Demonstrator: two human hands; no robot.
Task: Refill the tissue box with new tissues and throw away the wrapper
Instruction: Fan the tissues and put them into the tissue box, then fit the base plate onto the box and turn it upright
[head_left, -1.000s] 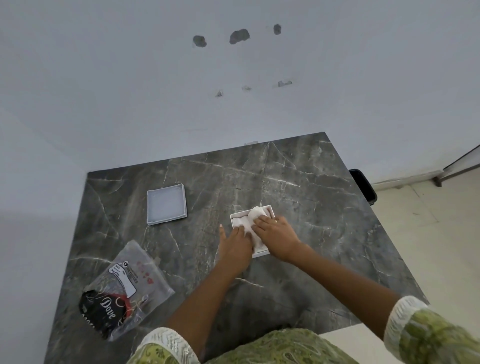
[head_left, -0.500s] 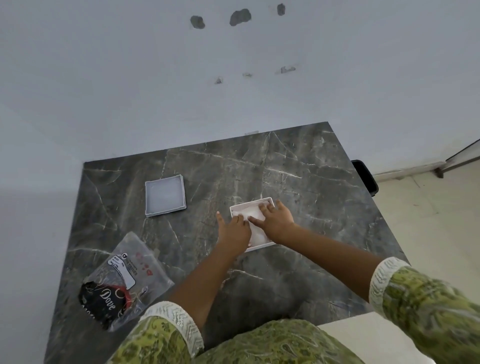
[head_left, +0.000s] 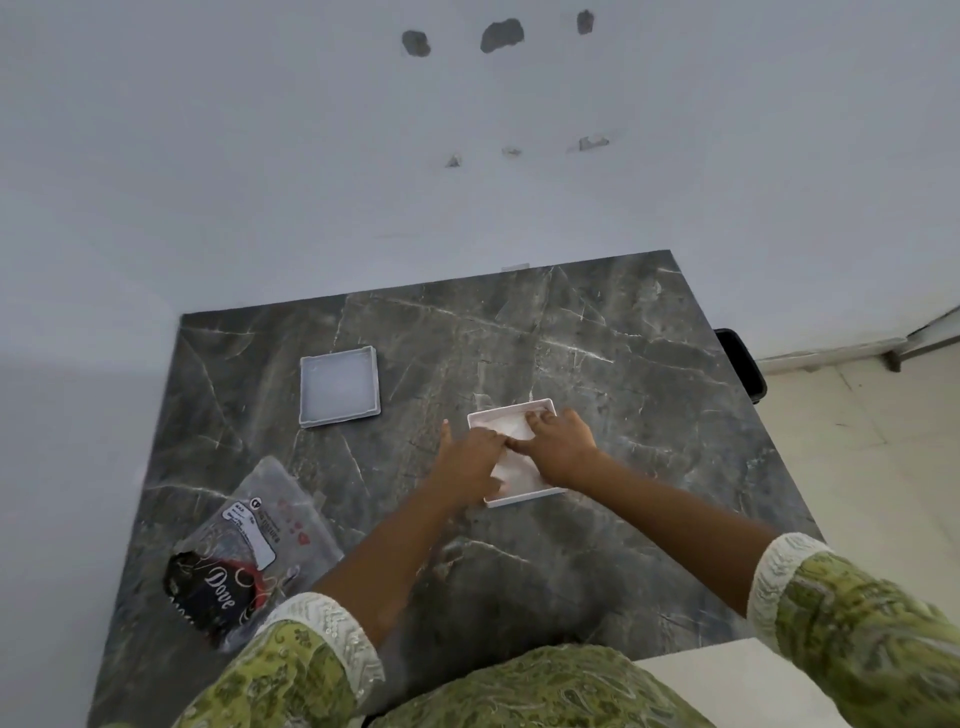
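Dark grey marble with pale veins forms the table top (head_left: 597, 374), which is set against a plain white wall (head_left: 260, 156) marked by a few chipped patches. Toward the near left corner of the table a crumpled clear plastic wrapper (head_left: 249, 551) is seen lying flat, printed with a black and red "Dove" panel and white labels. Beyond it, farther back on the left, a square white lid (head_left: 338, 386) is laid on its own, well apart from the wrapper and from the box. Near the middle of the table the white tissue box (head_left: 511, 500) is placed open, and white tissues (head_left: 506, 428) are seen lying inside it. The left hand (head_left: 470, 465) is laid palm down over the box's left side, fingers extended and spread flat on the tissues, the thumb pointing away over the table. The right hand (head_left: 561, 447) is pressed on the tissues from the right, fingers likewise flat and loosely apart; nothing is clamped by either hand. Green patterned sleeves with white cuffs are seen on both forearms. Past the table's right edge a black bin (head_left: 740, 364) is partly seen on the pale tiled floor (head_left: 857, 441).
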